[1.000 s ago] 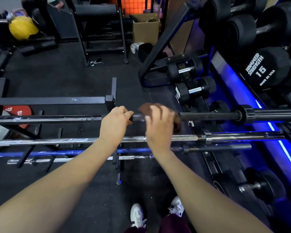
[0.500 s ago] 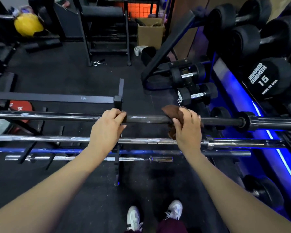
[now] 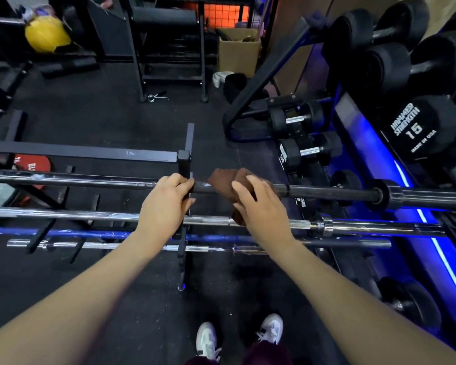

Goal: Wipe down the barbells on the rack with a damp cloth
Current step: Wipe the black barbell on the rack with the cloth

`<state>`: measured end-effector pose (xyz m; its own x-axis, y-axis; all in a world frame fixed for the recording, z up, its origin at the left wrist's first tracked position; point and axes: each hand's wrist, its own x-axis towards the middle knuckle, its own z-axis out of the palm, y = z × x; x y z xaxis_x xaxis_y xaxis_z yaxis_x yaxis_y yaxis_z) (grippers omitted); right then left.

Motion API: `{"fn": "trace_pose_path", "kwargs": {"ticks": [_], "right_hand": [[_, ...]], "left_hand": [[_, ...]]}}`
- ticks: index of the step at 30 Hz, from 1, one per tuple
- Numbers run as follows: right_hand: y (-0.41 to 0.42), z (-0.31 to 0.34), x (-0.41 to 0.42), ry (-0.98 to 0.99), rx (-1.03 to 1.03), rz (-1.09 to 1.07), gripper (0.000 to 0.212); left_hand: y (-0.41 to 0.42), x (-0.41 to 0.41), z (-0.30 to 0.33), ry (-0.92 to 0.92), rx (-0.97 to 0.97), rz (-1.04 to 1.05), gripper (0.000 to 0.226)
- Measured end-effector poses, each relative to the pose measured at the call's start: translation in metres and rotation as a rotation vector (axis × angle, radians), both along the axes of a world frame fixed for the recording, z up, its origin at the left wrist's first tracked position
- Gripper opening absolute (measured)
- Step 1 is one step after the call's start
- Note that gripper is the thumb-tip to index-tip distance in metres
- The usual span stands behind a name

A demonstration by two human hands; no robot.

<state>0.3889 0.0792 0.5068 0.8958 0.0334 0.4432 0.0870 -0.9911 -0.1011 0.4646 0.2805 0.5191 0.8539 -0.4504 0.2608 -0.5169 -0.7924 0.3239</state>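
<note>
Several barbells lie across a low black rack (image 3: 182,164) in front of me. The farthest, a dark barbell (image 3: 327,192), runs left to right at hand height. My left hand (image 3: 163,204) grips this bar just left of the rack post. My right hand (image 3: 261,206) holds a brown cloth (image 3: 227,180) wrapped over the same bar, a short way right of my left hand. Closer to me lie a chrome barbell (image 3: 366,225), a blue bar (image 3: 63,233) and a shorter chrome bar (image 3: 116,246).
A dumbbell rack with blue lighting (image 3: 379,159) fills the right side, holding a black dumbbell marked 15 (image 3: 411,130). Smaller dumbbells (image 3: 303,151) sit on the floor beyond the bar. A cardboard box (image 3: 237,54) and a yellow ball (image 3: 46,34) are farther back. My white shoes (image 3: 208,341) stand below.
My right hand slid the cloth to the right along the dark bar, then back left toward my left hand. My left hand kept its grip on the bar.
</note>
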Motion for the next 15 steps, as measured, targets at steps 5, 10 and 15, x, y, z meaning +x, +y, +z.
{"fn": "trace_pose_path", "kwargs": {"ticks": [5,10,15], "right_hand": [[0.022,0.004,0.027,0.07,0.035,-0.17,0.035],[0.03,0.04,0.098,0.638,0.241,-0.222,0.033],[0.037,-0.001,0.031,0.131,0.077,-0.108,0.033]], "left_hand": [[-0.006,-0.004,-0.002,-0.036,0.022,-0.028,0.051],[-0.006,0.0,-0.002,-0.042,0.048,-0.05,0.056],[0.0,0.001,-0.001,-0.032,0.047,-0.031,0.053]]}}
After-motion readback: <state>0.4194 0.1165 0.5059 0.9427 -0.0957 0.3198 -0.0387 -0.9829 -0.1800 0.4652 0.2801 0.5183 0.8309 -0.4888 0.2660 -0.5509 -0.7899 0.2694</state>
